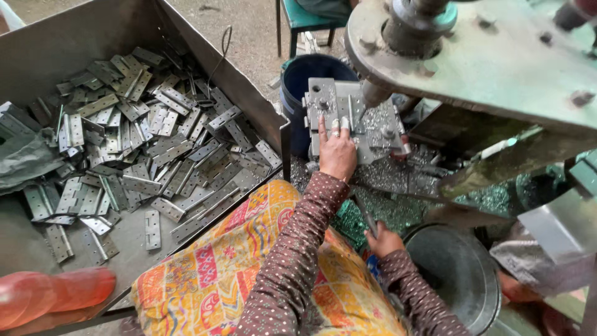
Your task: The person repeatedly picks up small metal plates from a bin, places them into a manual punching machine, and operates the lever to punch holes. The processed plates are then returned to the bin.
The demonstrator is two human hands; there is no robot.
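My left hand [336, 154] reaches forward onto the grey metal jig [328, 94] under the drill spindle [375, 93]. Its fingers lie flat and together, pressing a hinge plate [352, 118] down on the jig. My right hand [382, 240] stays low by my lap, closed around a thin metal rod [365, 218] that slants up and left. Both arms wear brown dotted sleeves. A bright patterned cloth [249, 261] covers my lap.
A large metal tray [134, 233] at left holds a heap of several flat hinges [143, 137]. A blue bucket [305, 74] stands behind the jig. Metal shavings [398, 180] litter the machine bed. The green machine arm [497, 56] overhangs at right, above a dark round pan [457, 270].
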